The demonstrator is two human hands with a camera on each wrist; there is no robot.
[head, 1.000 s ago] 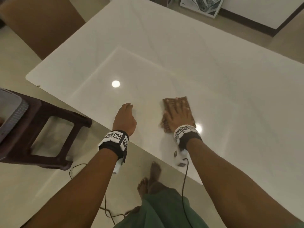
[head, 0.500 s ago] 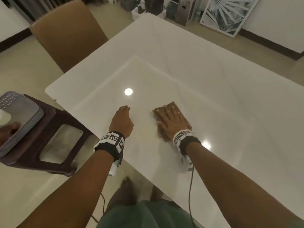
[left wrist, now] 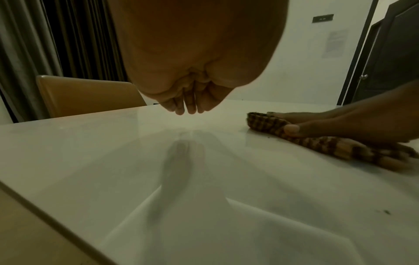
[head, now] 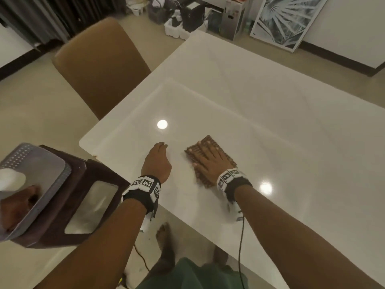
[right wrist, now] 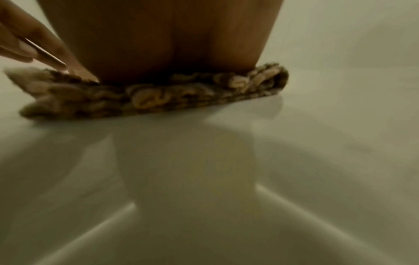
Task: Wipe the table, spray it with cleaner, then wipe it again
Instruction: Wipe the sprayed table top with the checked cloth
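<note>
right hand: flat, fingers spread, pressing checked cloth onto white table near front edge | left hand: empty, fingers loosely curled, just above table, beside cloth

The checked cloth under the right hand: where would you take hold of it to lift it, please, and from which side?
The checked cloth lies folded flat on the table under the flat right hand. Probably best to pinch its far edge, which shows bare beyond the fingers, coming from above.
</note>
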